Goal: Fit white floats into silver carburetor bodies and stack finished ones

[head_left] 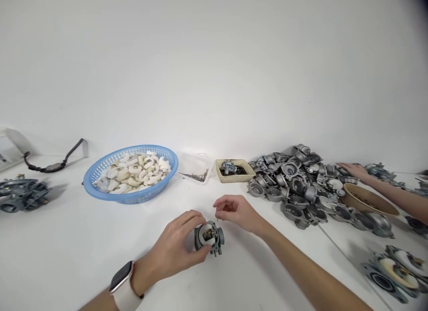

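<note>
My left hand (182,242), with a watch on its wrist, grips a grey metal carburetor (219,237) on the white table. A white C-shaped float (202,235) sits in its upturned open side, around small brass parts. Just above and to the right of the carburetor is my right hand (237,211). Its thumb and fingers are pinched, and a thin, dark pin tip (217,219) shows below them; most of the pin is hidden.
Behind stand a blue basket (88,186) of white floats, a clear tray (203,158) with thin pins, and a cream tray (234,179) holding dark rings. Metal bowls (290,177) are heaped at right, near another person's hand (356,172). Carburetors (23,195) lie far left.
</note>
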The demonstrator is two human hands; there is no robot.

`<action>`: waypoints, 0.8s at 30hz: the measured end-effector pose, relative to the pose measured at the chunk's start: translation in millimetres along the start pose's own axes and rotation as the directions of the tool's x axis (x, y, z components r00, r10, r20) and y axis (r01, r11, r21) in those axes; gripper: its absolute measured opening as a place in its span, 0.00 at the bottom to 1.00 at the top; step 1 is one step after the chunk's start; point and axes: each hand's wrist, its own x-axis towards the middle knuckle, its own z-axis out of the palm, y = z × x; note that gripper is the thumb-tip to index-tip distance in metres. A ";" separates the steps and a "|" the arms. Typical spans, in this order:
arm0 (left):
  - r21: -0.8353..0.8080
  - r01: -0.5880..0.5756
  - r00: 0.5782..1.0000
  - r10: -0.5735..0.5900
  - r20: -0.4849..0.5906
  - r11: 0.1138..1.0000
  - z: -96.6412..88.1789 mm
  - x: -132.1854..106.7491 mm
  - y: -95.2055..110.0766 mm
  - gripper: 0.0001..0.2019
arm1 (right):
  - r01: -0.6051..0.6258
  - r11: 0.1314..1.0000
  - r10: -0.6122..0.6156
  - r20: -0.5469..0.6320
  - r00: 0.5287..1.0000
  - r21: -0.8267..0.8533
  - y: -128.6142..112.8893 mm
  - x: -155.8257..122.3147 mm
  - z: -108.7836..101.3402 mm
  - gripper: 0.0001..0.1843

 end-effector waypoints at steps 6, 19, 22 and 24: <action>-0.001 0.037 0.999 -0.037 0.001 0.999 4.5 1.2 2.7 0.15 | -0.109 0.944 0.153 -0.122 0.981 0.310 13.2 -19.0 26.3 0.18; -0.168 0.251 0.967 -0.238 0.090 0.953 6.5 4.3 9.5 0.14 | -0.161 0.844 0.241 -0.093 0.966 0.512 17.2 -23.1 36.8 0.17; -0.195 0.290 0.956 -0.272 0.113 0.937 5.4 5.2 12.1 0.15 | -0.179 0.814 0.260 -0.071 0.963 0.553 12.0 -24.9 38.1 0.18; -0.207 0.291 0.955 -0.271 0.119 0.934 5.1 5.5 12.6 0.15 | -0.188 0.803 0.274 -0.070 0.959 0.566 8.0 -26.3 38.6 0.17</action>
